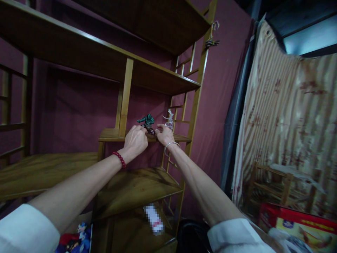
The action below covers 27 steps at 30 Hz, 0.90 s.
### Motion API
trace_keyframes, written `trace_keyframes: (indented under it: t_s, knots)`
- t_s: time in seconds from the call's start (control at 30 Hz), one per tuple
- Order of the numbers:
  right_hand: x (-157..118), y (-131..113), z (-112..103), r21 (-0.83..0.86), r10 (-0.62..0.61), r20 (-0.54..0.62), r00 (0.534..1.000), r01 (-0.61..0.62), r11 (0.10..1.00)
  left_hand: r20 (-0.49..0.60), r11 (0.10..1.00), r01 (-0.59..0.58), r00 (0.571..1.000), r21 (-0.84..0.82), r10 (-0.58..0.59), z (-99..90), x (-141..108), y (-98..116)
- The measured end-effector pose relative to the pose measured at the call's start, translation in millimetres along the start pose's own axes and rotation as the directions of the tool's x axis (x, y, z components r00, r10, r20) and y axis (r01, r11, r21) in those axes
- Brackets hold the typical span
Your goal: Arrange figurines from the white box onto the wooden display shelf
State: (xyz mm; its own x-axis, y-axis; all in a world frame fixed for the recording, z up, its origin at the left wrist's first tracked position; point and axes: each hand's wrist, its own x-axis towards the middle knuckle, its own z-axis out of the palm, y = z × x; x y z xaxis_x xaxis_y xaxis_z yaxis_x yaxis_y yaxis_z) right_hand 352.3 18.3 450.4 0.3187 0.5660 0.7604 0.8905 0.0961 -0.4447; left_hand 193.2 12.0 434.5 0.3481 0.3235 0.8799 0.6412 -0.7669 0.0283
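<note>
Grip: L hand (136, 140), approx. ctr of frame, fingers curled in at L side of the green figurine's (149, 120) dark base; fingertips partly hidden, can't tell if pinching. R hand (165, 134), fingers bent, thumb side toward R edge of same base; contact + pressure unclear.

Green figurine: upright on small raised shelf (112, 134), between the hands, one arm out to frame L. Clear figurine (170, 121) just behind R hand, lower part partly hidden.

Wrists: red bead bracelet (119, 159) on L, silver bangle (166, 149) on R. White sleeves (28, 230) at lower L + lower R corners.

Further out: wooden shelf unit, short upright (126, 98) L of the hands, wide shelf (142, 184) below them. Pixelated white/red item (154, 219) on bottom level, lower ctr. Small coloured figures (83, 233) in a box, lower L. Twine bundle (212, 43) hangs at post, upper ctr-R. Purple wall (216, 88) behind unit. R side of frame: striped curtain (284, 105), wooden frame (286, 182) in front of it; red/yellow carton (302, 225), lower R.
</note>
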Motion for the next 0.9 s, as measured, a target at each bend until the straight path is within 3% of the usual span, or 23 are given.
trace_keyframes:
  t_s: [0.07,0.17,0.27,0.37,0.53,0.73,0.9]
  knots:
    - [-9,1,-2,0.083,-0.019,-0.061,0.998,0.024,0.996,-0.062,0.993,-0.104,0.993,-0.053,0.1,0.1,-15,2]
    - [-23,1,-5,0.188,-0.056,-0.137,0.989,0.082,0.979,-0.072,0.965,-0.244,0.969,-0.091,0.238,0.0,-35,6]
    - [-38,-4,-8,0.284,-0.073,-0.202,0.977,0.13,0.95,-0.05,0.95,-0.29,0.957,-0.117,0.286,-2.5,-48,9]
    - [-54,-12,-9,0.344,-0.09,-0.23,0.969,0.168,0.924,0.005,0.948,-0.277,0.959,-0.156,0.282,-8.0,-57,11]
    - [-91,-31,-2,0.388,-0.116,-0.176,0.978,0.177,0.905,0.165,0.948,-0.231,0.949,-0.22,0.27,-15.4,-74,7]
    - [-138,-48,18,0.451,-0.19,-0.081,0.978,0.206,0.868,0.28,0.957,-0.136,0.937,-0.255,0.208,-13.1,-105,-10]
    - [-168,-53,36,0.465,-0.199,-0.041,0.979,0.195,0.863,0.377,0.944,-0.082,0.903,-0.318,0.205,-14.9,-134,-25]
